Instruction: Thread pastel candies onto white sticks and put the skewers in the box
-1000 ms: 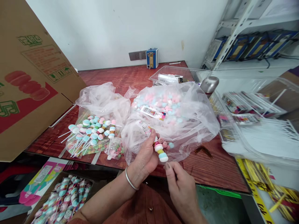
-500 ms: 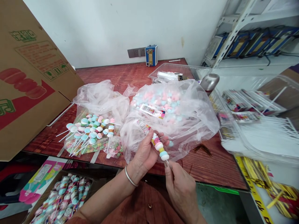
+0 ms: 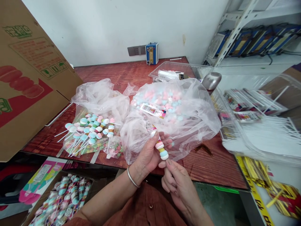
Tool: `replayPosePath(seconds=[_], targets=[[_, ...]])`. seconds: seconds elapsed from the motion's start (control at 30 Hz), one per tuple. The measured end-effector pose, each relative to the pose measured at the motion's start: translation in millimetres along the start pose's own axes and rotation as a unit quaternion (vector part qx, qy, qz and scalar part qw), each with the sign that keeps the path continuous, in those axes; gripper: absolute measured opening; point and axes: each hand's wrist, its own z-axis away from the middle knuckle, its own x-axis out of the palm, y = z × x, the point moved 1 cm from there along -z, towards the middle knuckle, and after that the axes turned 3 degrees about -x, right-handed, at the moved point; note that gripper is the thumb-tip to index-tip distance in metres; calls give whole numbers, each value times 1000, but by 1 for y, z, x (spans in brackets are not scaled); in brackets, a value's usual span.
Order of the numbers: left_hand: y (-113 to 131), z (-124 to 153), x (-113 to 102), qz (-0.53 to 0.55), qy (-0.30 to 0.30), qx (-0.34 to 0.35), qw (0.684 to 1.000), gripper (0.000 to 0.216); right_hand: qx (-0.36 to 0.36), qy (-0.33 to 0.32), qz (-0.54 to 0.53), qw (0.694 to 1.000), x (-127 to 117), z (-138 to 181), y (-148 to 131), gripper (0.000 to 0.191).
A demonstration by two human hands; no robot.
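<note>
A marshmallow stick with white, pink, yellow and blue pieces rests slantwise in my left hand, thumb on top and fingers beneath. A clear printed wrapper shows at its upper end. At the lower end, my right hand pinches just under the last white piece; the stick there is hidden by the fingers. Behind the hands lies a big clear bag of loose pastel marshmallows, with a flat printed wrapper on top. To the left, several unwrapped marshmallow sticks lie in a pile on another bag.
A carton stands at the left. Below the table edge, a box holds many wrapped marshmallow sticks. At the right, a clear tray contains white sticks and printed packs. Gold twist ties lie lower right. A metallic cup stands behind.
The marshmallow stick has turned a little more upright in my left hand. My right fingers have moved up against its lowest piece, and the other right fingers have loosened.
</note>
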Motion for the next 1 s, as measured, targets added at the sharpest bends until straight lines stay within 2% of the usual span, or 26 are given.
replayPosePath(seconds=[0.1,0.17,0.23,0.43,0.5,0.57,0.67,0.73,0.8,0.93,1.0], targets=[[10,1,0,-17,-29,55,998,34,14,-14,-24,1000,-6,0,-2,29],[16,2,-1,-7,-54,36,998,27,25,-21,-35,999,-8,0,-4,29],[19,1,-2,-3,-52,19,998,18,31,-25,-38,998,-9,2,-6,28],[19,-8,-3,-30,79,26,996,28,7,-25,29,999,-11,4,-3,28],[19,-9,-1,-9,129,3,992,32,-25,-15,110,993,-14,4,-1,30],[20,-9,1,9,154,-27,988,36,-74,-3,236,969,-17,5,-1,32],[22,-9,3,15,129,-56,990,38,-146,7,413,899,-20,7,-6,30],[23,-8,3,13,106,-53,993,39,-168,20,460,872,-21,9,-10,30],[25,-7,4,18,84,-38,996,41,-164,33,453,876,-22,9,-12,31],[29,-2,9,42,38,-40,998,47,-114,25,376,919,-23,10,-9,34],[30,-1,9,48,19,-47,998,42,-118,10,384,916,-23,10,-7,35]])
